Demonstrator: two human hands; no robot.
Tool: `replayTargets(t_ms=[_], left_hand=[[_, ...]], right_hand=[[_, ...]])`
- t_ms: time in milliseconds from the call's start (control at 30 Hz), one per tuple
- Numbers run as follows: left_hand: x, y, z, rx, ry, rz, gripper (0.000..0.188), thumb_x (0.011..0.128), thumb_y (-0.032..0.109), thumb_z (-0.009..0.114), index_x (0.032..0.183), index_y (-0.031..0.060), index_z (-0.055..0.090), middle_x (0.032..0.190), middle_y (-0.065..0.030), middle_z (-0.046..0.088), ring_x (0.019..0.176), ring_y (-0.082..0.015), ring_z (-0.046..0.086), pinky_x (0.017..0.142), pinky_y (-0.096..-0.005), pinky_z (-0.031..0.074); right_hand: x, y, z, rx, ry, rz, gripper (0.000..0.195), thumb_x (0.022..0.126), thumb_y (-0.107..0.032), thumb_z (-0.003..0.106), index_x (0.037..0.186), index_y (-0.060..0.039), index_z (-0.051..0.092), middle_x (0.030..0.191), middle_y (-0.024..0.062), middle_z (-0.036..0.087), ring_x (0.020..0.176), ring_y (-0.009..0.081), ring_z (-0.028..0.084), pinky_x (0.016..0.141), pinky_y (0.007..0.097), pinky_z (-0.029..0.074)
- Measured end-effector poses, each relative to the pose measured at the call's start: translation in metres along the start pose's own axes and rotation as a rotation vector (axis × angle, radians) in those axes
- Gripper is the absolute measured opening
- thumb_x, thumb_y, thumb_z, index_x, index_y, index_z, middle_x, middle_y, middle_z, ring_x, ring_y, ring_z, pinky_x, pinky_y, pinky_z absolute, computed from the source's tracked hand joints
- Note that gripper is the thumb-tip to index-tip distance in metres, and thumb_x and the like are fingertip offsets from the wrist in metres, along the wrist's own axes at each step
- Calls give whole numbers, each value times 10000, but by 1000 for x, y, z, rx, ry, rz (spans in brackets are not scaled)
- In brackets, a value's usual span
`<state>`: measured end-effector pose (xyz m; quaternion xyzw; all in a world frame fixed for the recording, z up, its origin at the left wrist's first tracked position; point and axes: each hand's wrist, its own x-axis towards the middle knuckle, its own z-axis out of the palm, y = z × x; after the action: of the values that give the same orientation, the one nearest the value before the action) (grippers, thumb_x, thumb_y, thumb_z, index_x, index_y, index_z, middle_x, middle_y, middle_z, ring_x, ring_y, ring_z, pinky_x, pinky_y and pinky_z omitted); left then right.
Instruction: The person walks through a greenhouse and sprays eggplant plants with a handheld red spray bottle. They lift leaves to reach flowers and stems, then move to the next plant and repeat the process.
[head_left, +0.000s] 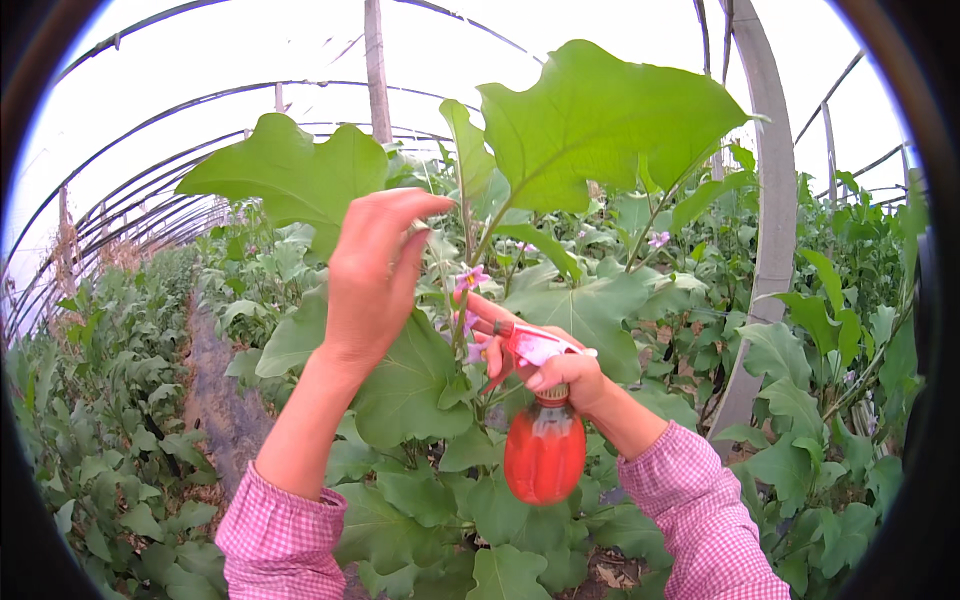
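My right hand (566, 364) grips the neck and head of a spray bottle (545, 454) filled with red liquid, its nozzle pointing left towards the stem. Beside that nozzle, a pink-purple eggplant flower (472, 279) is open on a tall eggplant plant (465, 225), with more purple blooms just below it. My left hand (382, 255) is raised left of the stem, fingers bent towards its upper part; whether the fingertips hold a thin piece of the plant is unclear. A large green leaf (600, 127) spreads above both hands.
Dense eggplant rows (112, 390) stand on both sides. A bare soil path (217, 390) runs away at the left. A curved grey post (776, 187) rises at the right, and a wooden post (377, 71) stands behind. Dark hoops (165, 109) carry the pale greenhouse cover.
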<state>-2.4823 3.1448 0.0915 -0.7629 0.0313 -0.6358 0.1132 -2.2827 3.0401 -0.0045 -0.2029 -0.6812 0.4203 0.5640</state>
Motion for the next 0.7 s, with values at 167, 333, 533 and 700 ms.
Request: replayTargets(t_ms=[167,333,533,700], left_hand=[[23,6,-3,541,-222,489,219,838,106,654,1051,125,701,1303,26,627,1188,-182,568,960,-339,486],[23,-7,-8,375,-335,458,176,820,145,698,995,159,697,1092,59,681,1019,-171,611,833,-333,486],[8,1,2,267,-215,252,92,827,119,732,919,121,724,888,-1,640,874,-221,584,778,-349,475],[-18,1,12,-11,-175,-240,99,939,71,689,1011,41,751,869,-65,637,843,-180,548,733,-300,452]], right_hand=[[-4,-5,1,-23,14,-39,966,591,-259,675,1438,153,460,1568,204,409,989,194,620,1252,435,213],[-15,-11,2,-11,0,-3,934,592,-270,674,1398,167,495,1526,235,446,1045,218,614,1242,408,236],[-19,-15,3,-24,-5,-4,975,584,-265,672,1430,166,451,1160,186,637,1078,221,605,1235,413,246],[-13,-31,21,-58,10,56,1023,597,-235,650,1522,98,366,1072,128,627,1046,212,596,1143,402,383]])
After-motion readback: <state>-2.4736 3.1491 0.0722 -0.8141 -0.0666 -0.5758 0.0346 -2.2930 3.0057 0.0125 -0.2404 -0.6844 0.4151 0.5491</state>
